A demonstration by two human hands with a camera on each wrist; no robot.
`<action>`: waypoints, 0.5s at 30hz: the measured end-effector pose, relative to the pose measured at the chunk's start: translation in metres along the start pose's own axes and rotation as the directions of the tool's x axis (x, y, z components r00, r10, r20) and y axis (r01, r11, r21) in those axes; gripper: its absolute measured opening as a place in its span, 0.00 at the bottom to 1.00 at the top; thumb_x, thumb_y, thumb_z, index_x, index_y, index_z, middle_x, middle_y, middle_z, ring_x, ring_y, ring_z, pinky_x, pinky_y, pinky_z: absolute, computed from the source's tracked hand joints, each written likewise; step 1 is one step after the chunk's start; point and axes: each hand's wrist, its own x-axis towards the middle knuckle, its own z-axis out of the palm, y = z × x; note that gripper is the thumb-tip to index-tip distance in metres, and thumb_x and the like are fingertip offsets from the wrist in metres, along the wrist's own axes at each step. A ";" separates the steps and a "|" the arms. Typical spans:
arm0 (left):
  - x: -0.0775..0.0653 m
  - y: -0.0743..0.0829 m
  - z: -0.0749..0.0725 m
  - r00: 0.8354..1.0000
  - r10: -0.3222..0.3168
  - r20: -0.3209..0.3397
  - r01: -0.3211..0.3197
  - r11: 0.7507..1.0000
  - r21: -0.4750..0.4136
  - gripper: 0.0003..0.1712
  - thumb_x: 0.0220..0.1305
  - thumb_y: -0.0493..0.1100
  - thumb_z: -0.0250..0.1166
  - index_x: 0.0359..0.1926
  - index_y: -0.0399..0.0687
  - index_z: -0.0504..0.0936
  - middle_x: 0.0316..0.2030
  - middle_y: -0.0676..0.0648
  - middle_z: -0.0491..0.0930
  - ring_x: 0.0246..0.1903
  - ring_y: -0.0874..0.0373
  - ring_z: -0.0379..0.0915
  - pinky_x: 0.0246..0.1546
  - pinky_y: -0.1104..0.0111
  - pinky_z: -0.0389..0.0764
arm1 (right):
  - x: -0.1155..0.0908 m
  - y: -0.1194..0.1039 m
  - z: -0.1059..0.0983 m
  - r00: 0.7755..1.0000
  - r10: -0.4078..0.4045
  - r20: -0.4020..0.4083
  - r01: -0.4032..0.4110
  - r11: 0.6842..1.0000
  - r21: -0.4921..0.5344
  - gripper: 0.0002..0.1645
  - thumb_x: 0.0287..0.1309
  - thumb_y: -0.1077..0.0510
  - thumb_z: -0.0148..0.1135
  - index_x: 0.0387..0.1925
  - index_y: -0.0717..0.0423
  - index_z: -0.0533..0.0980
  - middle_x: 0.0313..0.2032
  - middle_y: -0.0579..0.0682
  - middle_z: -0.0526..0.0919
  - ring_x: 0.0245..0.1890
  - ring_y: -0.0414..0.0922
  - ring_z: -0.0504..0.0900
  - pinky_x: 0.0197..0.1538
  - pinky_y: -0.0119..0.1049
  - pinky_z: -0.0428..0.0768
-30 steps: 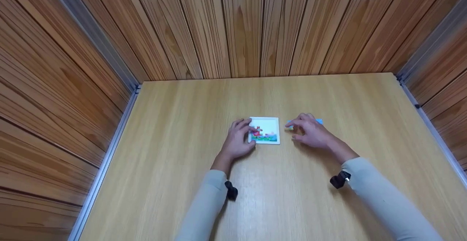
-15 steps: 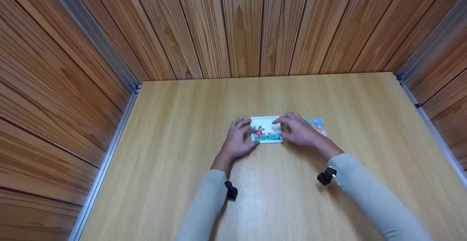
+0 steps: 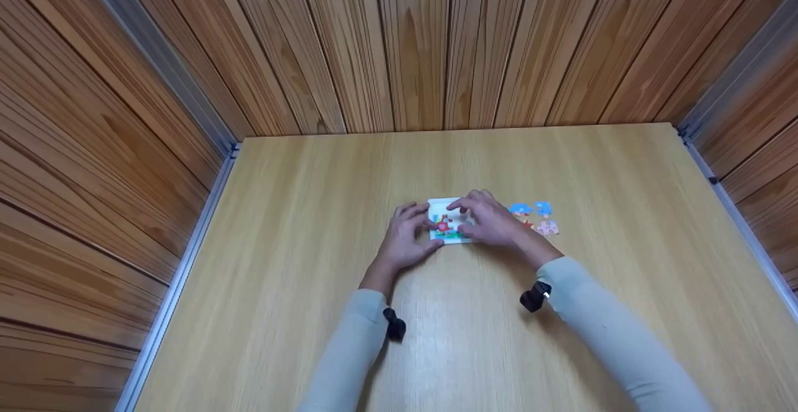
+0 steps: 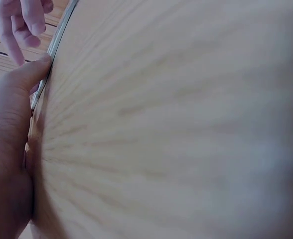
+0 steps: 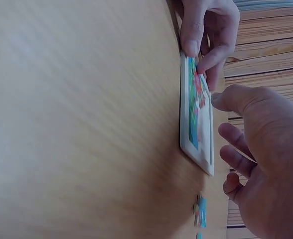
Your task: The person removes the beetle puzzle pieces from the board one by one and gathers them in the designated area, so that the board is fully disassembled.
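Observation:
A white tray puzzle (image 3: 439, 203) lies flat on the table, with a red figure and green and blue scenery along its lower part. My left hand (image 3: 405, 237) grips its left side, the thumb at the near edge. In the right wrist view, a fingertip of that left hand (image 5: 211, 30) touches the picture. Over the tray's right half, my right hand (image 3: 489, 220) is bent, thumb and index finger close to the picture. A small reddish puzzle piece (image 5: 202, 102) shows at its fingertips, mostly hidden. The right hand covers part of the tray in the head view.
Several loose puzzle pieces lie right of the tray: a blue piece (image 3: 520, 209), another blue piece (image 3: 543, 207) and a pink piece (image 3: 548, 228). The wooden table (image 3: 299, 225) is bordered by wood-panelled walls (image 3: 411, 44).
From beside the loose pieces, my right hand has moved left over the tray, uncovering those pieces. The tray has shifted slightly right; my left hand keeps its hold.

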 end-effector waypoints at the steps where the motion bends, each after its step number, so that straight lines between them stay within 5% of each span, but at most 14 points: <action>1: 0.000 0.000 0.000 1.000 -0.004 0.002 0.004 1.000 -0.003 0.21 0.68 0.55 0.80 0.52 0.47 0.91 0.82 0.44 0.76 0.86 0.37 0.60 0.88 0.38 0.62 | 0.001 -0.001 0.001 1.000 0.002 0.000 -0.002 1.000 0.002 0.27 0.73 0.58 0.71 0.70 0.53 0.82 0.59 0.62 0.83 0.64 0.59 0.75 0.62 0.53 0.77; 6: 0.000 0.001 0.001 1.000 -0.021 0.008 0.021 1.000 -0.012 0.20 0.69 0.54 0.80 0.53 0.47 0.91 0.82 0.45 0.75 0.87 0.38 0.58 0.89 0.39 0.61 | 0.007 -0.001 0.009 1.000 -0.013 -0.004 0.013 0.999 0.042 0.26 0.72 0.59 0.72 0.69 0.54 0.84 0.59 0.62 0.81 0.63 0.59 0.74 0.63 0.55 0.77; 12: 0.000 0.001 0.001 0.999 -0.032 0.005 0.032 0.999 -0.016 0.19 0.69 0.53 0.81 0.52 0.46 0.91 0.83 0.46 0.75 0.87 0.39 0.58 0.89 0.40 0.62 | 0.015 0.007 0.024 0.995 -0.089 -0.051 0.093 0.993 0.073 0.25 0.70 0.58 0.73 0.66 0.53 0.86 0.55 0.61 0.81 0.59 0.57 0.74 0.59 0.46 0.75; 15: 0.000 0.001 0.000 0.999 -0.039 0.006 0.039 0.999 -0.022 0.19 0.69 0.53 0.81 0.51 0.47 0.92 0.83 0.46 0.75 0.88 0.40 0.57 0.89 0.40 0.61 | 0.016 -0.001 0.025 0.997 -0.059 -0.042 0.062 0.994 0.086 0.26 0.69 0.59 0.72 0.67 0.55 0.85 0.56 0.63 0.81 0.59 0.58 0.74 0.58 0.44 0.73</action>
